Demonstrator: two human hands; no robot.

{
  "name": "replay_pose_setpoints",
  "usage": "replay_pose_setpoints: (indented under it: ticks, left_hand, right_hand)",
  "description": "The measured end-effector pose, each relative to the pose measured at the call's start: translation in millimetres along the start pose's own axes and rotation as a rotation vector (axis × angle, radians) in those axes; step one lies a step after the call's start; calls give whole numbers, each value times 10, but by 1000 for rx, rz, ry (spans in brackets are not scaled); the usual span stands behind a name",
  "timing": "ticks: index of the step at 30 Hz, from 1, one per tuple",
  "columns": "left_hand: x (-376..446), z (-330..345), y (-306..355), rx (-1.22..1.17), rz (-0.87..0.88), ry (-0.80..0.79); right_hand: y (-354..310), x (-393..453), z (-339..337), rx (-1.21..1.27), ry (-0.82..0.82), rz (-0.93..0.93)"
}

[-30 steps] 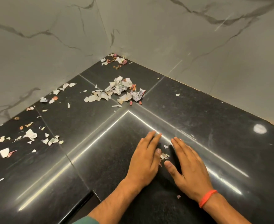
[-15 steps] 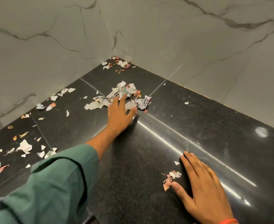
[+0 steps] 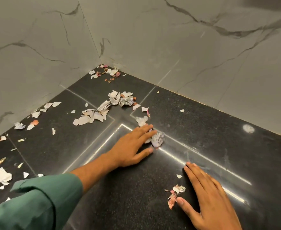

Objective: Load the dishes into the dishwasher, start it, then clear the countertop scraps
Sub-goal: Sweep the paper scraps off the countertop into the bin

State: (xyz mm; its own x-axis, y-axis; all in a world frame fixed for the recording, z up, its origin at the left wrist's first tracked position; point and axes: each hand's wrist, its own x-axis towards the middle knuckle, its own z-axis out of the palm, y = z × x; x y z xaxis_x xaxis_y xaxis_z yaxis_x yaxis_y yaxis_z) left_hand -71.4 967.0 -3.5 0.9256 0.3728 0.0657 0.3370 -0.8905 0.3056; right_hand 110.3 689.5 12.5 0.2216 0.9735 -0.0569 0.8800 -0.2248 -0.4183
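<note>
Torn paper and peel scraps lie scattered over a black stone countertop [image 3: 219, 138]. The main pile of scraps [image 3: 103, 112] sits near the inner corner. My left hand [image 3: 131, 146] lies flat with straight fingers against a crumpled clump of scraps [image 3: 157, 138], which touches its fingertips. My right hand [image 3: 209, 196] rests flat and open on the counter at the lower right, with a small heap of scraps [image 3: 175, 193] beside its thumb. No dishes or dishwasher are in view.
Grey marble walls [image 3: 169, 47] close the corner at the back. More scraps sit deep in the corner [image 3: 109, 73] and along the left side [image 3: 2, 176]. A pale smudge [image 3: 248, 128] marks the counter at the right.
My left hand has dragged a clump of scraps from the main pile toward me and to the right. My right hand has stayed beside its small heap.
</note>
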Motion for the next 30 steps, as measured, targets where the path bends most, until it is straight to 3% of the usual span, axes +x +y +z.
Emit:
replay_pose_setpoints:
  ticks: [4,9,11,16,26,28,30]
  left_hand:
    - [-152,22,203,-35,185,14]
    - [314,14,-152,-120,-281,193]
    - [585,8,-288,-166,-351,195]
    - [876,59,-279,-72,-219,78]
    - [-99,123,647,-235,280,-71]
    - [-21,100,622,-251,220,36]
    - [194,73,483,-277,-3,159]
  right_hand:
    - [-3,3,-17,12,-14,27]
    - [3,0,0,4,-31,31]
    - [3,3,11,1,-27,36]
    - [8,0,37,-16,-22,30]
    - [-16,-8,19,23,4,47]
    - [-15,-9,18,14,9,42]
    - [-17,-10,19,2,8,42]
